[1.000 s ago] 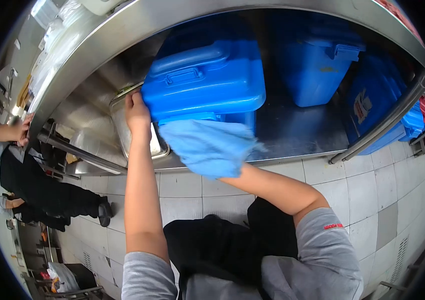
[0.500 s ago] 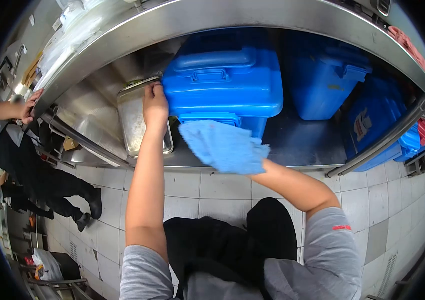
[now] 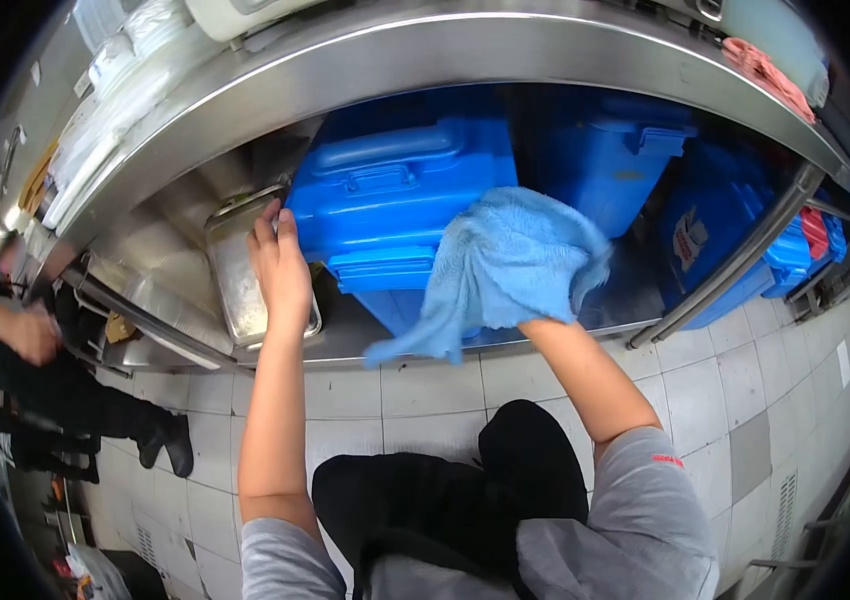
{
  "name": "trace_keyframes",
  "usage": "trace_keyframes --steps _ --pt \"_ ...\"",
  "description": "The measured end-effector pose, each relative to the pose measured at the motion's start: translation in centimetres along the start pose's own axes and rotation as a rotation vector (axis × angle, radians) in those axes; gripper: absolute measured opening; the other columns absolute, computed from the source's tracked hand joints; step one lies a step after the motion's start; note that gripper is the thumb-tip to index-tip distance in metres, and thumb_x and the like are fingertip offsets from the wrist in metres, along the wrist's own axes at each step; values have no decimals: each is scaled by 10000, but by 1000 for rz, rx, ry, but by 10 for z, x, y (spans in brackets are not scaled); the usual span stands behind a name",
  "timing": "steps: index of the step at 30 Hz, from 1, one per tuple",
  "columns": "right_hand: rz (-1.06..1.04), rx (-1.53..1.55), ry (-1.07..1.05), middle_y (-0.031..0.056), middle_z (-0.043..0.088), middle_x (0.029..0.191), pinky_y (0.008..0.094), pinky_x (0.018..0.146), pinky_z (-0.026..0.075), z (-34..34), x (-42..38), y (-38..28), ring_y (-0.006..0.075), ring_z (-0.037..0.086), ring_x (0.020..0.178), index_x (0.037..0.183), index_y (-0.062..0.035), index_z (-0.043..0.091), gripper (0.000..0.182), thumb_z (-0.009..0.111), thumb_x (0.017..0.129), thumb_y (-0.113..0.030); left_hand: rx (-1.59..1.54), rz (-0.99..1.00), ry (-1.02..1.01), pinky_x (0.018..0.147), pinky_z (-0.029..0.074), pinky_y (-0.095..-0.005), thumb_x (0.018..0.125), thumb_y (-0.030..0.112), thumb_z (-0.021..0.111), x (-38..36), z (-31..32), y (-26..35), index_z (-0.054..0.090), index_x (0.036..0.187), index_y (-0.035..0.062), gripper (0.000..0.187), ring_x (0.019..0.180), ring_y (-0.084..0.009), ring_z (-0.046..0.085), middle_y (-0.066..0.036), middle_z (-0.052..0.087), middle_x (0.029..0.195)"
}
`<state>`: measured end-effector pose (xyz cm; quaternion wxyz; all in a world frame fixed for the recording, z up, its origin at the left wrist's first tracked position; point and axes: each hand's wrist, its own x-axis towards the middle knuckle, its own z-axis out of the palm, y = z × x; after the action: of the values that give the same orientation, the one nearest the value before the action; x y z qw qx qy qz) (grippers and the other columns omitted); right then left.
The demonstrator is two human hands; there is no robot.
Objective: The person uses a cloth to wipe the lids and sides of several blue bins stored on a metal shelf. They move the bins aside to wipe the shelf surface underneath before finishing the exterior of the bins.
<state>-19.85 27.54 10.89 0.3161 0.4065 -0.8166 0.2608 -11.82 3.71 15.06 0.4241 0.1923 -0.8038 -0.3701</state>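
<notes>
A light blue cloth drapes over my right hand, hiding the fingers; only the wrist shows below it. The cloth hangs in front of a large blue lidded bin, one corner trailing to the left. My left hand is at the left edge of the bin's lid, fingers stretched upward and slightly apart. Behind that hand, a shallow metal tray leans on the lower shelf, partly covered by the hand and wrist.
More blue bins stand to the right under the steel counter. Clear plastic containers sit at the left behind a metal rail. A pink cloth lies on the counter. Another person's hand shows at the far left.
The right hand has swung the cloth up and right, spreading it wider. The left hand's fingers have loosened. My view has shifted, and the person at left has lowered a hand from the counter.
</notes>
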Motion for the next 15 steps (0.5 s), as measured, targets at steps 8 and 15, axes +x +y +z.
trace_keyframes --steps 8,15 --pt "261 -213 -184 71 611 749 383 685 460 28 17 29 279 580 731 736 -110 624 173 573 716 -274 237 454 33 1009 218 -464 905 331 430 -33 18 42 440 1233 2 464 1219 -382 293 -237 343 1290" --pt "665 200 11 78 589 827 375 730 443 71 69 139 269 558 798 820 -93 585 167 543 741 -233 385 716 -32 1024 186 -492 856 396 468 -55 50 64 512 1181 65 466 1174 -354 360 -173 425 1229"
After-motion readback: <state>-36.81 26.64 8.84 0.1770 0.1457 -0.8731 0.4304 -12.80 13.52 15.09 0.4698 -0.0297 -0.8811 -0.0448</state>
